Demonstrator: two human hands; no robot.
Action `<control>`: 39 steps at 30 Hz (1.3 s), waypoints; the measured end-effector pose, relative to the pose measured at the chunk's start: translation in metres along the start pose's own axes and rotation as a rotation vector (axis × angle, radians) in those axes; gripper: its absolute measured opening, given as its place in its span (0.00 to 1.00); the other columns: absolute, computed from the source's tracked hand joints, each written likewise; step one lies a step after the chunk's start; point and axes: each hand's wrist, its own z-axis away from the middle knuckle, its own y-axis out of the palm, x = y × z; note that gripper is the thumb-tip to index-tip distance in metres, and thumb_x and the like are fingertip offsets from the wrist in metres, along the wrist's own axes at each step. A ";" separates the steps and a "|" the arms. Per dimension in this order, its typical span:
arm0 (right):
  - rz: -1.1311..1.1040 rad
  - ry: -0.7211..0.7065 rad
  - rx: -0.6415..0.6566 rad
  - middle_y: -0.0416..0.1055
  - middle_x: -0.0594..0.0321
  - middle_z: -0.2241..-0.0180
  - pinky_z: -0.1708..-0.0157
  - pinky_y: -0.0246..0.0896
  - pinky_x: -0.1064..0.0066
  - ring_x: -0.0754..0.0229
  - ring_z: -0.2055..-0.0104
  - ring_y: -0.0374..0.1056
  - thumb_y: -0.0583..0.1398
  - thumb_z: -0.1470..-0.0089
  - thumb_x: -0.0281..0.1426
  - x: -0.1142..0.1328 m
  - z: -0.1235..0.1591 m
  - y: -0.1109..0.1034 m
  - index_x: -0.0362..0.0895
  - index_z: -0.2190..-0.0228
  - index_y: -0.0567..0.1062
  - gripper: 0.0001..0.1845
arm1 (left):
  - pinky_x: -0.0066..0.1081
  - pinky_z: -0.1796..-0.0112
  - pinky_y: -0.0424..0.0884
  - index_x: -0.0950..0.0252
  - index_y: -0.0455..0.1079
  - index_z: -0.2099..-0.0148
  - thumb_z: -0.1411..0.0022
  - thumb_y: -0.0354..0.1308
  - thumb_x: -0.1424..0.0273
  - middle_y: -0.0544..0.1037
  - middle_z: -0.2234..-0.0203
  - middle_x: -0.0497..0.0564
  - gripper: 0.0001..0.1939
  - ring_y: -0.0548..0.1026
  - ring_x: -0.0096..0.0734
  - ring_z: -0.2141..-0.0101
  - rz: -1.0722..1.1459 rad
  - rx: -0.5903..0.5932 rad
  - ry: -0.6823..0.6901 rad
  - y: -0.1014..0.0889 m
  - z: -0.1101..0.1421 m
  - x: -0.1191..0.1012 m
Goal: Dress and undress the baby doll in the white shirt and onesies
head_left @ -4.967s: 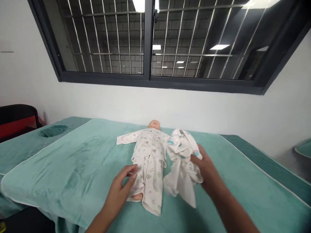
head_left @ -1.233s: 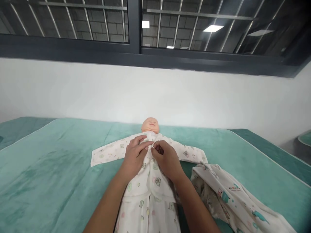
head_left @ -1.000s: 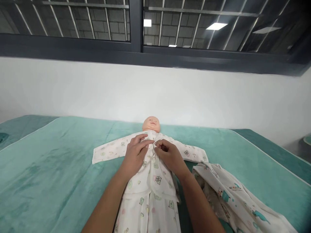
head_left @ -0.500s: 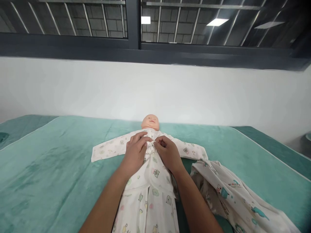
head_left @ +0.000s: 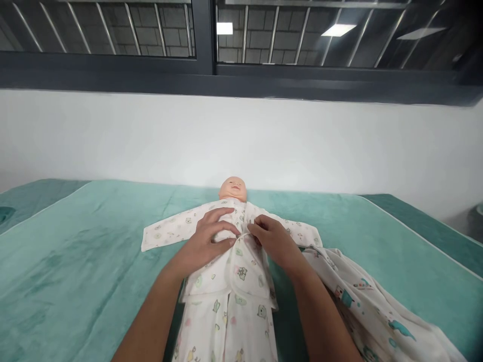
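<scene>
A baby doll [head_left: 233, 189] lies on its back, dressed in a white printed jacket [head_left: 241, 271] with long sleeves spread to both sides. My left hand [head_left: 211, 239] rests on the jacket's chest, fingers apart, the index finger and thumb tips beside the front fastening. Pinched in the closed fingers of my right hand [head_left: 269, 239] is a thin white tie [head_left: 245, 235], drawn toward the right across the jacket front. White printed trousers [head_left: 226, 327] cover the doll's lower body.
Green plush fabric [head_left: 94, 251] covers the surface beneath the doll. A crumpled white printed cloth [head_left: 377, 301] lies at the right, partly behind my right forearm. Beyond the far edge stand a white wall [head_left: 241, 141] and a dark window frame [head_left: 206, 40].
My right hand has moved a little right and down, drawing the tie out. My left hand has shifted slightly left and down, its fingers more spread. The hands are farther apart.
</scene>
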 end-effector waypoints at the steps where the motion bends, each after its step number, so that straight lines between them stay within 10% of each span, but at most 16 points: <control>1: 0.066 0.006 -0.017 0.58 0.69 0.82 0.78 0.44 0.72 0.65 0.78 0.52 0.56 0.51 0.39 0.003 0.003 -0.002 0.45 0.82 0.59 0.15 | 0.39 0.54 0.73 0.50 0.75 0.58 0.38 0.55 0.61 0.57 0.36 0.43 0.09 0.53 0.49 0.36 0.000 0.023 0.000 -0.001 0.001 -0.001; 15: 0.253 -0.203 0.244 0.57 0.70 0.83 0.79 0.37 0.70 0.66 0.80 0.47 0.57 0.50 0.34 0.018 0.024 0.005 0.45 0.83 0.59 0.16 | 0.50 0.41 0.58 0.55 0.72 0.66 0.37 0.53 0.60 0.60 0.37 0.44 0.10 0.55 0.46 0.37 -0.102 -0.039 0.022 0.005 -0.001 0.003; 22: 0.426 -0.255 0.149 0.60 0.69 0.82 0.77 0.38 0.70 0.66 0.79 0.49 0.55 0.48 0.35 0.022 0.027 0.016 0.45 0.81 0.58 0.15 | 0.47 0.39 0.54 0.56 0.70 0.66 0.35 0.51 0.62 0.61 0.38 0.43 0.10 0.56 0.41 0.37 -0.047 -0.038 0.019 0.004 -0.002 0.004; 39: -0.150 -0.242 0.395 0.50 0.70 0.76 0.75 0.41 0.72 0.67 0.74 0.46 0.57 0.47 0.34 0.004 0.007 0.004 0.45 0.75 0.62 0.10 | 0.45 0.39 0.54 0.58 0.69 0.65 0.35 0.50 0.60 0.63 0.39 0.46 0.11 0.59 0.41 0.39 0.098 -0.036 -0.010 0.003 -0.004 0.003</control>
